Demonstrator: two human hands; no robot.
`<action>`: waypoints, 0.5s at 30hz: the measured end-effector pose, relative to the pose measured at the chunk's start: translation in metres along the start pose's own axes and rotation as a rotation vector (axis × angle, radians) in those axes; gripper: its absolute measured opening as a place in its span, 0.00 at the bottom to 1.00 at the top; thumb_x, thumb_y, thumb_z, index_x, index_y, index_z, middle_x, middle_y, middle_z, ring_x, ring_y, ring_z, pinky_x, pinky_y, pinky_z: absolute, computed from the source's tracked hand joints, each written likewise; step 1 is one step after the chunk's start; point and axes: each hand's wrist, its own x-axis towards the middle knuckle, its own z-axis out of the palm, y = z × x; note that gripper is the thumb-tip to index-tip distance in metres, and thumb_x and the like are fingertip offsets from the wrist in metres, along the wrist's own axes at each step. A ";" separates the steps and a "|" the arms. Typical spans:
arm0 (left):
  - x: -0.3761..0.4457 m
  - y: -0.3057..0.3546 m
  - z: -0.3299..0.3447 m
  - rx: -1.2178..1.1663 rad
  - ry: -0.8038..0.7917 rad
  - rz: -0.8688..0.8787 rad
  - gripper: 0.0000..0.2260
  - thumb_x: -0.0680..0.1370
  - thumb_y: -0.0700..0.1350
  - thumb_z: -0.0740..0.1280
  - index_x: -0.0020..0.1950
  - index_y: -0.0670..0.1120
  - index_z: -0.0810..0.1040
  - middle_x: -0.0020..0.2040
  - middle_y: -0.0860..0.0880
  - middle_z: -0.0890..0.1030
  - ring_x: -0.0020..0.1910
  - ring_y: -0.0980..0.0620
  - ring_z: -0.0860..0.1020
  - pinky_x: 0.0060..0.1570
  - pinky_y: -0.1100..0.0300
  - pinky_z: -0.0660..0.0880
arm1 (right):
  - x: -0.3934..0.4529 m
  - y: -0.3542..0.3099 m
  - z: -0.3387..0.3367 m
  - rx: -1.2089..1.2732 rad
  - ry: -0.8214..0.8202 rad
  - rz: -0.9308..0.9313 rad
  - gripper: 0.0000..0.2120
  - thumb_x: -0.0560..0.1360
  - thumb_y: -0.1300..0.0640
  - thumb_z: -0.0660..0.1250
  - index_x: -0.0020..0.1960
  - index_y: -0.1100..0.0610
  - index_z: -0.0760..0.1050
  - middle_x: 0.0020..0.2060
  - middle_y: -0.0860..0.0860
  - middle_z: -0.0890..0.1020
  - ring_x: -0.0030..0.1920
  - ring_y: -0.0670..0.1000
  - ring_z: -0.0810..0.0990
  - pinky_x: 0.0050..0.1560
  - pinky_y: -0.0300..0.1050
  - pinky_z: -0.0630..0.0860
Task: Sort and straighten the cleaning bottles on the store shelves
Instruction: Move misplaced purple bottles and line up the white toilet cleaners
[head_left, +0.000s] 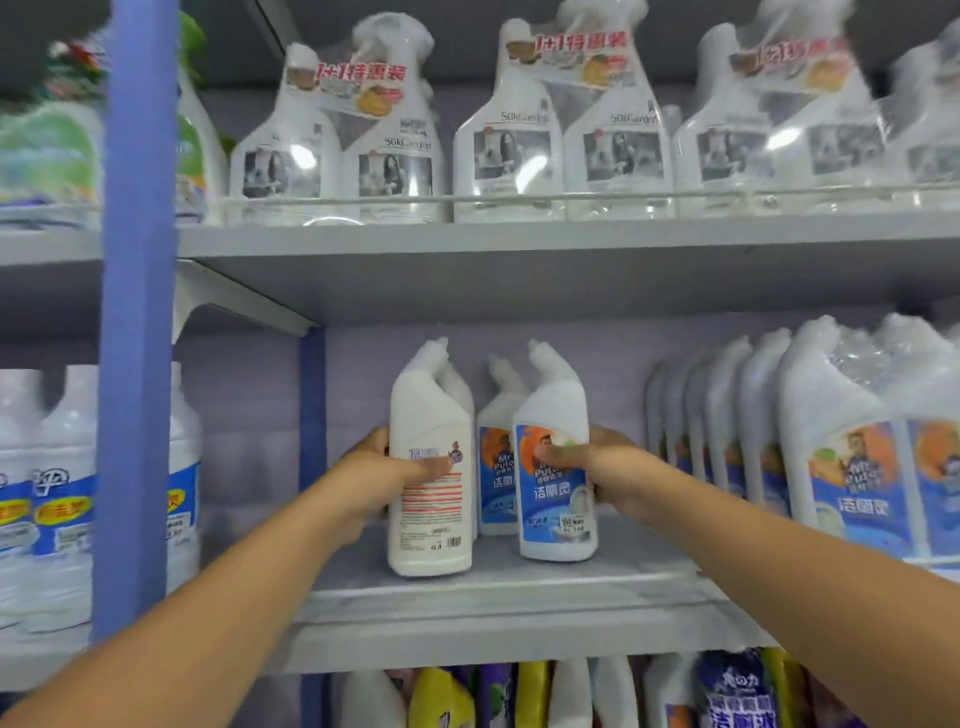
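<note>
Middle shelf (493, 597), central bay: the left hand (382, 467) grips a white angled-neck bottle (431, 467) round its side, thumb across the back label, which faces outward with its barcode low down. The right hand (587, 462) grips a second white bottle (553, 467), thumb on its blue front label; this bottle tilts slightly. Both stand near the shelf's front. Two more bottles (496, 467) of the same kind stand behind them. A packed row of matching bottles (852, 457) fills the right side. Shrink-wrapped spray twin-packs (561, 135) line the upper shelf (571, 244).
</note>
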 end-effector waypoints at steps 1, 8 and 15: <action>0.003 -0.003 0.000 -0.002 -0.014 -0.012 0.22 0.72 0.44 0.79 0.63 0.52 0.76 0.51 0.51 0.88 0.52 0.47 0.85 0.49 0.49 0.81 | 0.008 0.003 0.001 0.006 -0.012 0.019 0.24 0.71 0.51 0.78 0.63 0.55 0.76 0.50 0.53 0.88 0.51 0.55 0.87 0.59 0.59 0.81; 0.020 -0.009 0.001 0.189 0.031 0.079 0.21 0.70 0.49 0.81 0.57 0.59 0.77 0.50 0.55 0.87 0.50 0.51 0.85 0.49 0.47 0.84 | 0.040 -0.005 0.003 -0.318 -0.208 0.050 0.22 0.73 0.46 0.76 0.63 0.49 0.74 0.52 0.49 0.87 0.54 0.52 0.86 0.59 0.56 0.81; 0.019 -0.018 0.006 0.284 0.173 0.199 0.20 0.71 0.53 0.79 0.58 0.58 0.74 0.52 0.58 0.83 0.50 0.59 0.82 0.45 0.59 0.80 | 0.056 0.000 0.006 -0.447 -0.262 -0.036 0.18 0.75 0.46 0.74 0.62 0.49 0.76 0.53 0.49 0.87 0.53 0.52 0.86 0.55 0.57 0.83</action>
